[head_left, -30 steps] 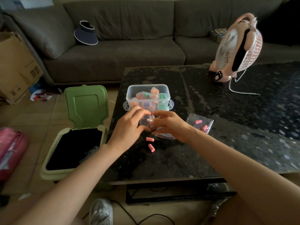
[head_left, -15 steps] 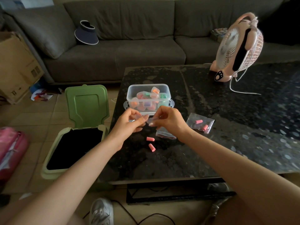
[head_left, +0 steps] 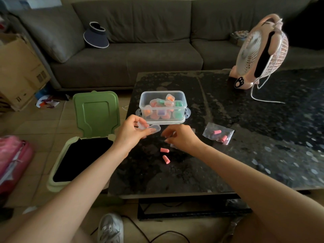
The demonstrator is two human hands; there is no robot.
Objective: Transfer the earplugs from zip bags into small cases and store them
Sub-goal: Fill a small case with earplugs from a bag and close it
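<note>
On the floor at far left we see a pink bag (head_left: 12,155), with a cardboard box (head_left: 19,71) beyond it. Right of these stands a green bin (head_left: 57,172), its lid (head_left: 96,113) tipped up and open, close against the left edge of the dark counter (head_left: 210,163). Far behind runs a grey sofa (head_left: 157,57) with a dark visor cap (head_left: 96,37) resting on its seat.

Over the counter's left edge the left hand (head_left: 130,133) holds a small clear case (head_left: 154,128), pinched between thumb and fingers (head_left: 145,133). The case looks hinged open, though the clear plastic keeps us from being sure. Just beyond it, a clear storage box (head_left: 163,109) sits on the counter with no lid on top. It holds many small cases filled with orange, pink, green and purple earplugs.

Just right of the held case, the right hand (head_left: 182,141) hovers low over the counter. Its fingers (head_left: 168,135) are loosely curled and point down to the left, and we make out nothing gripped in them. Just near of this hand, 2 loose pink earplugs (head_left: 164,150) lie on the counter, close together but not touching.

Further right a zip bag (head_left: 210,130) lies flat with 2 pink earplugs showing inside. At far right a pink fan (head_left: 261,55) stands on the counter's far side, its white cord trailing beside it.
</note>
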